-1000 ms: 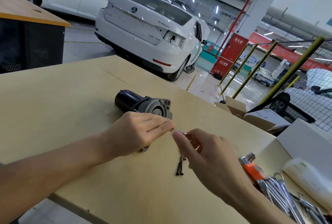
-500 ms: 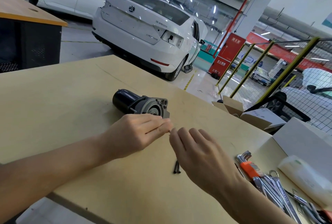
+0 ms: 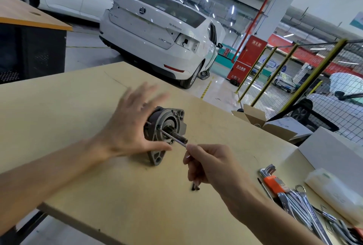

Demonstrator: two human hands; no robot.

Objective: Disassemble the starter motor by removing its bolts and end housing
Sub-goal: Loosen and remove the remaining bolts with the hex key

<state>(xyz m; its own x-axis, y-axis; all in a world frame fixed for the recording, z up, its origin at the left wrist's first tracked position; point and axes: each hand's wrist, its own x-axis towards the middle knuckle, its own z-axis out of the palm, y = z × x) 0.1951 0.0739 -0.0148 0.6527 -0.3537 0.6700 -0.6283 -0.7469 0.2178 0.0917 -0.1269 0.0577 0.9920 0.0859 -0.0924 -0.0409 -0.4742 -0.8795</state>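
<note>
Starter motor [image 3: 167, 127] on table [image 3: 59, 111], mid-surface, end housing facing camera, well clear of near and far edges. Left hand [image 3: 129, 127] against motor's left side, fingers spread and blurred, thumb under housing. Right hand [image 3: 208, 166] pinching long bolt [image 3: 172, 135] drawn out of housing. Loose bolts [image 3: 195, 187] on table partly beneath right hand. Hex keys [image 3: 270, 176] and wrenches [image 3: 302, 211] at right edge. White car [image 3: 157, 34] beyond far edge.

The left hand [image 3: 129, 127] is motion-blurred at its fingertips and hides the starter motor's [image 3: 166, 127] body. Dark bolts [image 3: 195, 186] lie half hidden under the right hand [image 3: 208, 166]. Wrenches [image 3: 306, 211] run off the lower right edge.
</note>
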